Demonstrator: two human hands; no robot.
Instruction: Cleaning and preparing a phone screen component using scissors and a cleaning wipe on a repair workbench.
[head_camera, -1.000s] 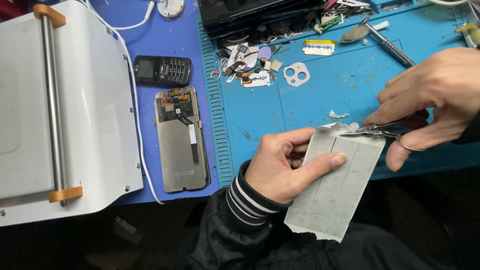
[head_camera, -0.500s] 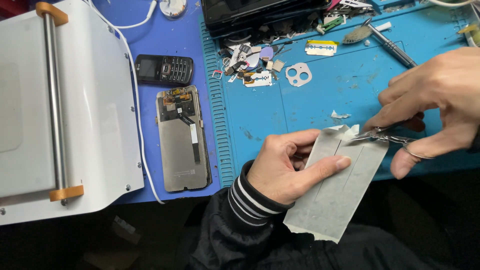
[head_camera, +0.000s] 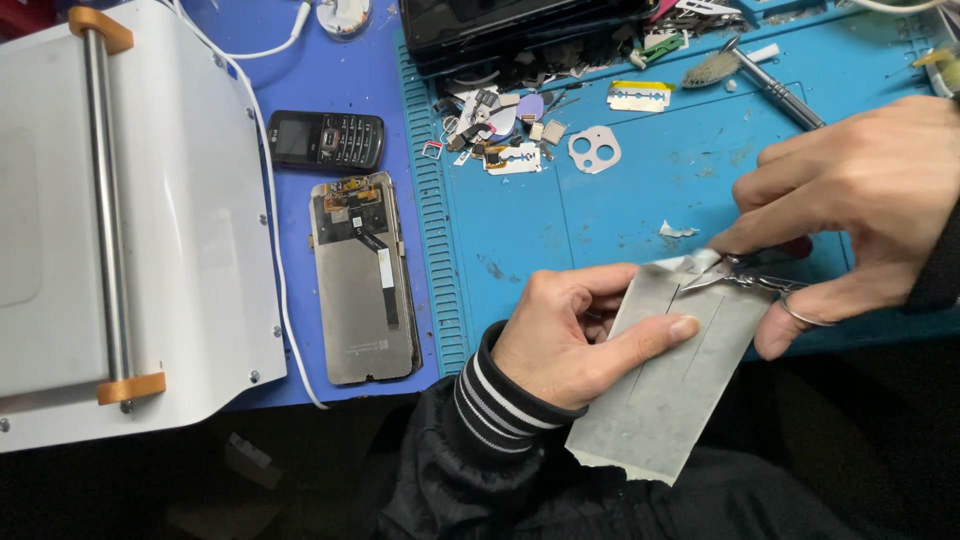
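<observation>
- Gripping a grey rectangular sheet (head_camera: 672, 385), the left hand (head_camera: 570, 335) pinches it with the thumb laid across its face and the fingers curled behind its left edge
- The sheet hangs tilted off the near edge of the blue work mat (head_camera: 620, 215), its top end over the mat and its lower end over the dark lap below
- The right hand (head_camera: 850, 205) is closed around small metal scissors (head_camera: 745, 277), 1 finger through a ring handle; the blades meet the sheet's crumpled top right corner
- A small pale scrap (head_camera: 677, 231) lies on the mat just above that corner
- Well to the left, an opened phone screen panel (head_camera: 362, 280) lies face down on the darker blue mat, with a black keypad phone (head_camera: 325, 140) just above it
- A white machine (head_camera: 120, 220) with a metal roller bar and orange end caps fills the left side, a white cable running along its edge
- Near the mat's top lie a heap of small parts (head_camera: 495, 125), a razor blade (head_camera: 640, 95), a grey camera-hole bracket (head_camera: 594, 150) and a brush (head_camera: 712, 70)
</observation>
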